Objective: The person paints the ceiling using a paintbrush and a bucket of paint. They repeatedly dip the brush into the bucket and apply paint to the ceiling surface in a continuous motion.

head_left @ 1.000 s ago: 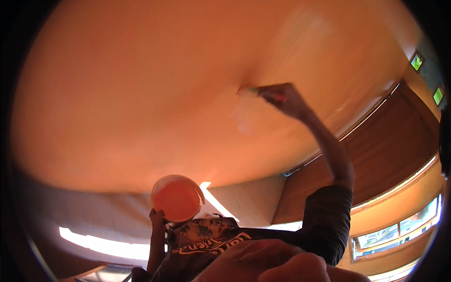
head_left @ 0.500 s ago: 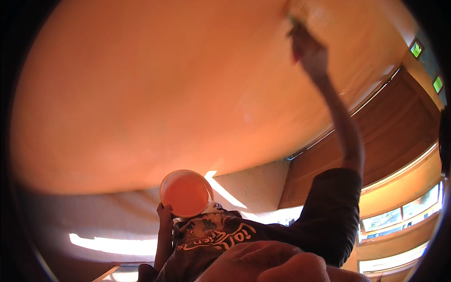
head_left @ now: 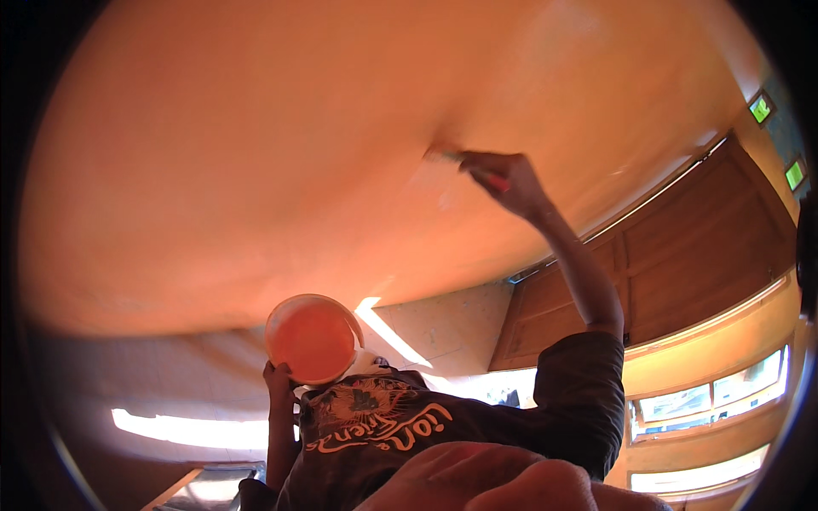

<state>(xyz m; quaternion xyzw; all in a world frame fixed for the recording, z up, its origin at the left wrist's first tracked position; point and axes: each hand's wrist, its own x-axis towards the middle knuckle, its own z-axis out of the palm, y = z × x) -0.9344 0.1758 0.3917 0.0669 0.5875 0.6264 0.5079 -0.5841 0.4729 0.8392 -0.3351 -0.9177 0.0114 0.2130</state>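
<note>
My right hand (head_left: 514, 183) is closed round the red handle of a paintbrush (head_left: 446, 154), whose bristle end meets the orange wall (head_left: 281, 162) in front of me. Some blur softens the brush tip. Low on the left, my left hand (head_left: 278, 376) grips the rim of a round bucket (head_left: 310, 297) with orange paint (head_left: 313, 342) in it. The bucket is held close to my dark printed shirt, its open top facing up toward me. Most of the left fingers are hidden beneath the bucket.
To the right stands a brown wooden door (head_left: 682, 247), with windows (head_left: 716, 396) beyond it. Pale floor tiles (head_left: 460, 328) run along the wall's foot, crossed by bright sunlight patches. A framed glass-like panel (head_left: 217, 487) lies at the lower left.
My right hand has swept the brush down and to the left across the wall, the elbow bending more. The bucket in my left hand has shifted slightly left and up in view.
</note>
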